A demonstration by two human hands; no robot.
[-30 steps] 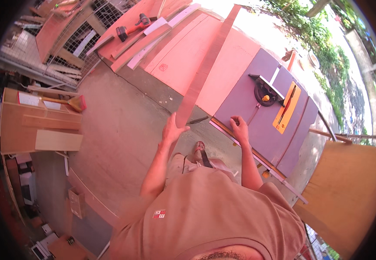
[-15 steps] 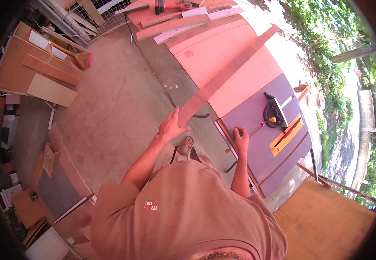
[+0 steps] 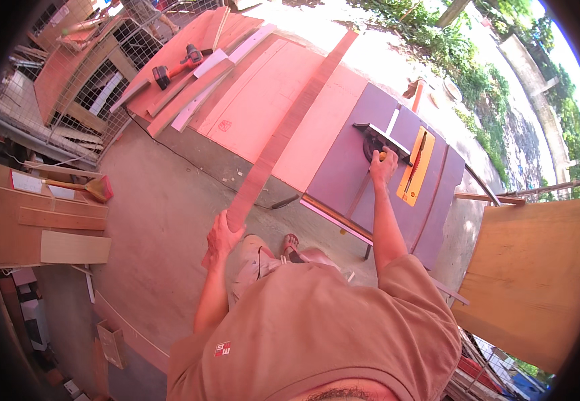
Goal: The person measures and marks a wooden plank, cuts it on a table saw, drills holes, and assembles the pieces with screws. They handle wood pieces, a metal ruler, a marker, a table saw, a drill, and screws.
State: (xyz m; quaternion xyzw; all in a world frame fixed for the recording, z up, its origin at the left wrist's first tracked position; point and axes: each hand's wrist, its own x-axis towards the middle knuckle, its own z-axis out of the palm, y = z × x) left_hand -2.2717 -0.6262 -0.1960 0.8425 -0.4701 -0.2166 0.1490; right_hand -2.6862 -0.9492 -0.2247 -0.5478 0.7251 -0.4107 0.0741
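My left hand (image 3: 221, 240) is closed on the near end of a long, narrow wooden board (image 3: 283, 127). The board slants away over the pink worktop (image 3: 243, 113), its far end past the worktop's back edge. My right hand (image 3: 383, 167) is closed around the yellow knob of a black miter gauge (image 3: 373, 138). The gauge sits on the dark table of a table saw (image 3: 333, 159). Right of it, a red saw blade (image 3: 418, 157) stands up through a yellow insert plate (image 3: 408, 187).
Wood strips (image 3: 193, 93) and a red-and-black cordless drill (image 3: 181, 65) lie at the worktop's far left. A cable (image 3: 189, 162) runs along the floor. At left stands a wooden cabinet (image 3: 9, 227) with a brush on it; a large plywood sheet (image 3: 537, 267) is at right.
My right hand has moved from the saw table's front edge up to the miter gauge knob. My left hand still holds the board. The view has turned to the right.
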